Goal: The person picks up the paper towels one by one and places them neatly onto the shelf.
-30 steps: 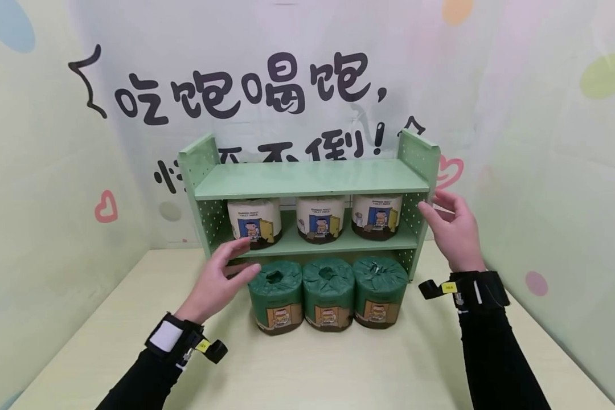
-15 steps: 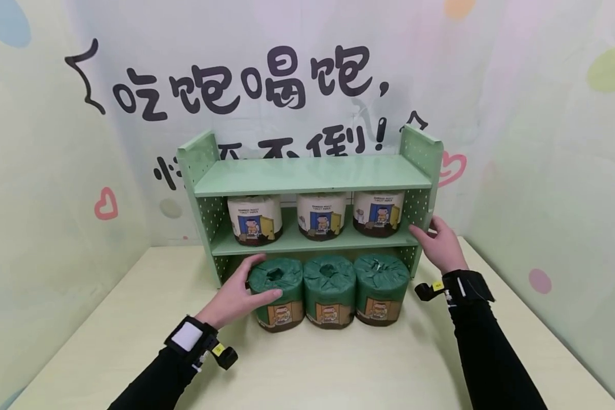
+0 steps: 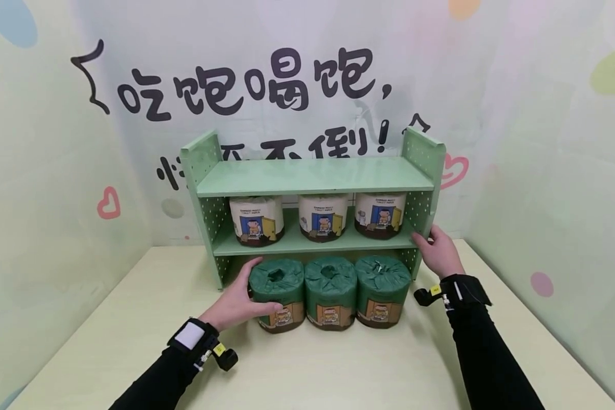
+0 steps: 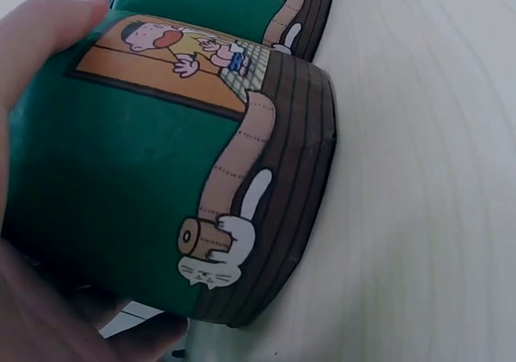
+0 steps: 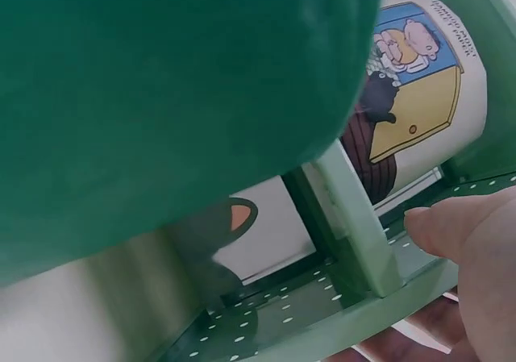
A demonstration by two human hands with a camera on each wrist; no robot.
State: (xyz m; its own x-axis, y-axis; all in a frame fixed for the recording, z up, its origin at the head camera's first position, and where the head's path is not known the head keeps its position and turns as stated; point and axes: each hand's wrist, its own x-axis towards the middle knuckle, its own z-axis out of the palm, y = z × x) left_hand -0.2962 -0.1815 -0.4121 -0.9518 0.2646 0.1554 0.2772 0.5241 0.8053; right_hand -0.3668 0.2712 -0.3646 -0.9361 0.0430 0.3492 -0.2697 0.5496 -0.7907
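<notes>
Left grip (image 3: pixel 236 302) is clamped round the leftmost green toilet-paper roll (image 3: pixel 278 286), nearest of its row to the left edge of the table (image 3: pixel 338 376), apparently steadying it. Right grip (image 3: pixel 442 255) pinches the right side panel (image 3: pixel 421 205) of the shelf (image 3: pixel 312 175), presumably bracing it.

Three rolls (image 3: pixel 324 219) on shelf (image 3: pixel 315 175); three front rolls (image 3: pixel 330 291) before.

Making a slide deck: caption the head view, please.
Left hand grips a green roll; right hand holds the shelf side.
</notes>
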